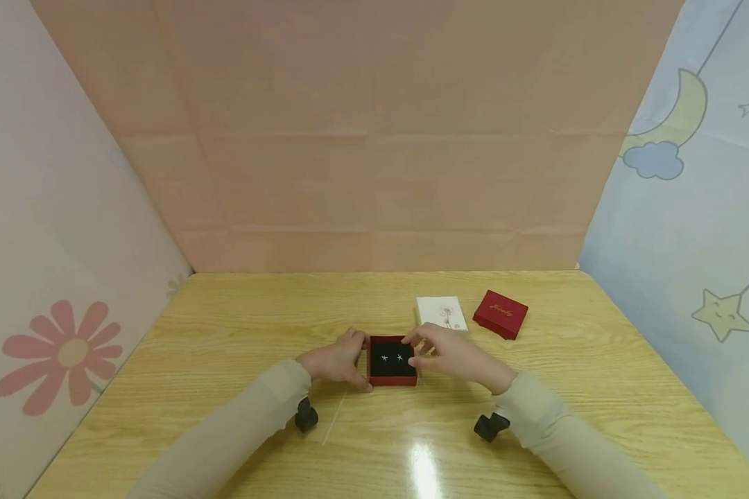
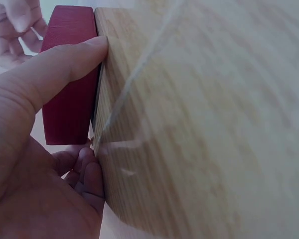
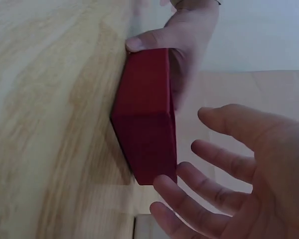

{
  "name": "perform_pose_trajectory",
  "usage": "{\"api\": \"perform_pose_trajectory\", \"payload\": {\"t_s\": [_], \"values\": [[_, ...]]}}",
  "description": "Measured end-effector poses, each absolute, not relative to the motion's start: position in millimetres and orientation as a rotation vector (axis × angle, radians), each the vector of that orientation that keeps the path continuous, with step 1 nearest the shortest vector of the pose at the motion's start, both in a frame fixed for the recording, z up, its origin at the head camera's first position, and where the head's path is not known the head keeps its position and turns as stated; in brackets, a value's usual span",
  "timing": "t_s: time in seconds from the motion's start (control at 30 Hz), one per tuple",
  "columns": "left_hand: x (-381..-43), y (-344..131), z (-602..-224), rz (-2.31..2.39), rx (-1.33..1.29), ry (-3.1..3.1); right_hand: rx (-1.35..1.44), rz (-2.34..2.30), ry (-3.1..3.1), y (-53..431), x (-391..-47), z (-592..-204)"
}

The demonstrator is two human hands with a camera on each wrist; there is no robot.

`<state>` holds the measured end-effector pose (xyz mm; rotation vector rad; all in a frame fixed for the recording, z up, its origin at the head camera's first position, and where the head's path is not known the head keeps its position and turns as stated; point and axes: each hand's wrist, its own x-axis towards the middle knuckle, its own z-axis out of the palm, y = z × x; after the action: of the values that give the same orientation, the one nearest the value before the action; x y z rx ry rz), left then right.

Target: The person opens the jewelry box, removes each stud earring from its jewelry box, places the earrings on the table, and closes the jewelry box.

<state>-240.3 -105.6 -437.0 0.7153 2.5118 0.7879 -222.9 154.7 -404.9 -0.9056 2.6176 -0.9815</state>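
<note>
An uncovered red jewelry box [image 1: 392,380] rests on the table, a black pad [image 1: 392,346] inside it. Two small silvery star-shaped earrings [image 1: 400,357] show on the pad. My left hand [image 1: 340,360] holds the box by its left side, the thumb at the near corner and the fingers toward the far one. In the left wrist view that thumb lies along the red wall [image 2: 65,114]. Over the box's right edge is my right hand [image 1: 452,353], fingers spread and loosely bent. The right wrist view shows nothing held between them.
Behind the right hand lies a flat white square item [image 1: 433,310] with a flower drawing. To its right is a dark red lid [image 1: 502,314] with gold lettering. A thin pale line [image 1: 333,419], like a clear film's edge, runs near the left wrist.
</note>
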Motion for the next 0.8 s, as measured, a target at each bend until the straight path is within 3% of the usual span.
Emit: {"api": "perform_pose_trajectory", "payload": {"t_s": [0.8], "values": [[-240.2, -105.8, -435.5, 0.805, 0.727, 2.503, -0.867, -0.756, 2.732, 131.5, -224.7, -420.7]]}}
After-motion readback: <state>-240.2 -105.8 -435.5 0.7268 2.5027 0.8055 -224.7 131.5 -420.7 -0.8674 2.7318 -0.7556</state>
